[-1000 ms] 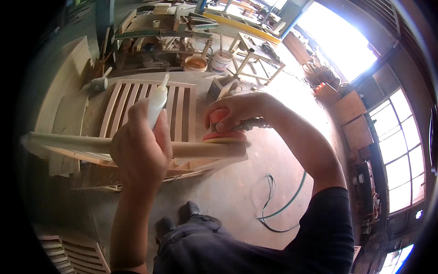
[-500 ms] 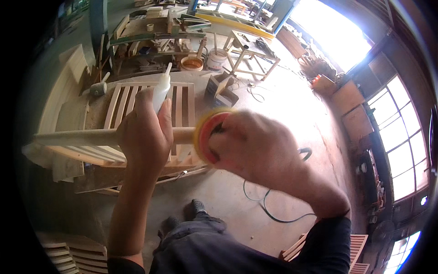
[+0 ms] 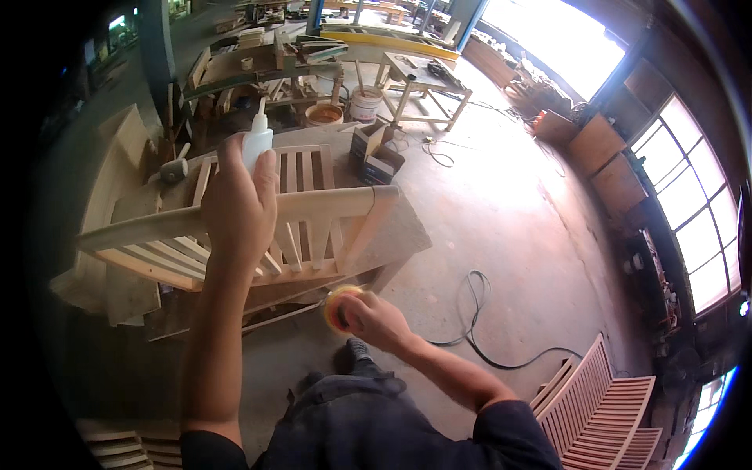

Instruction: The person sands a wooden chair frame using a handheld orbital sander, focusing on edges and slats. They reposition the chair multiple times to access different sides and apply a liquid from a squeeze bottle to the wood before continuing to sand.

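My left hand (image 3: 241, 188) is closed around a white squeeze bottle (image 3: 258, 143) with a long thin nozzle pointing up. It is in front of the top rail (image 3: 333, 204) of a slatted wooden bench frame; whether it touches the rail I cannot tell. A thin dark line crosses the rail near its right end. Lower down, my right hand (image 3: 381, 323) grips a round yellow-and-red roll (image 3: 334, 307) that looks like tape, near the worktable's front edge and apart from the frame. The frame rests on a dusty worktable (image 3: 403, 235).
A mallet (image 3: 174, 170) lies on the left side of the worktable. Beyond it are an open cardboard box (image 3: 376, 157), buckets (image 3: 365, 103) and a small table (image 3: 427, 74). A dark hose (image 3: 474, 313) curls over the floor. Slatted wooden furniture (image 3: 595, 407) stands at lower right.
My right hand has drawn down and away from the rail with the roll, uncovering the rail's right end. My left hand has shifted slightly left and up, still holding the bottle.
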The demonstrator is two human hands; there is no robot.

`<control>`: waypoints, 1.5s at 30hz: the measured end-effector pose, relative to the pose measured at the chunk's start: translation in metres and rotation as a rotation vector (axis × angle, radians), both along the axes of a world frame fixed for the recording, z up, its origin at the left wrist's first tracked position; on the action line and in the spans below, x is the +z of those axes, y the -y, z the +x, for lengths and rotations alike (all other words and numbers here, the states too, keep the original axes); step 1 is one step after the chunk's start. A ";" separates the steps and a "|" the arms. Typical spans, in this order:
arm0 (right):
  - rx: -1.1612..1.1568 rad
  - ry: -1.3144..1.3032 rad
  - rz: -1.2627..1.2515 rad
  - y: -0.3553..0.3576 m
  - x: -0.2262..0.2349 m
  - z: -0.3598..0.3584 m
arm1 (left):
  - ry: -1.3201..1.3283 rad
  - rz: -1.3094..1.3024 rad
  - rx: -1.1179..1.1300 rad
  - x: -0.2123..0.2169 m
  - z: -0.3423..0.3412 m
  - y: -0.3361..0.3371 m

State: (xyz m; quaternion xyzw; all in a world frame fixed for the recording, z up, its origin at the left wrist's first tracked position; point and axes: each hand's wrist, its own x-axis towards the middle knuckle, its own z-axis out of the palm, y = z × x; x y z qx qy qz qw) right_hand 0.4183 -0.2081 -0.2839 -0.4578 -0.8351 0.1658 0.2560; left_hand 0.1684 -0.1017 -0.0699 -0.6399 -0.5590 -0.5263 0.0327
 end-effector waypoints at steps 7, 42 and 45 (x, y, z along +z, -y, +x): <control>-0.388 -0.011 -0.347 0.046 -0.034 0.061 | 0.452 -0.152 -0.527 0.034 -0.007 0.037; -0.572 -0.041 -0.561 0.053 -0.096 0.132 | -0.029 -0.609 -0.503 0.092 0.039 0.018; -0.574 -0.066 -0.571 0.055 -0.099 0.132 | -0.073 -0.610 -0.503 0.096 0.039 0.017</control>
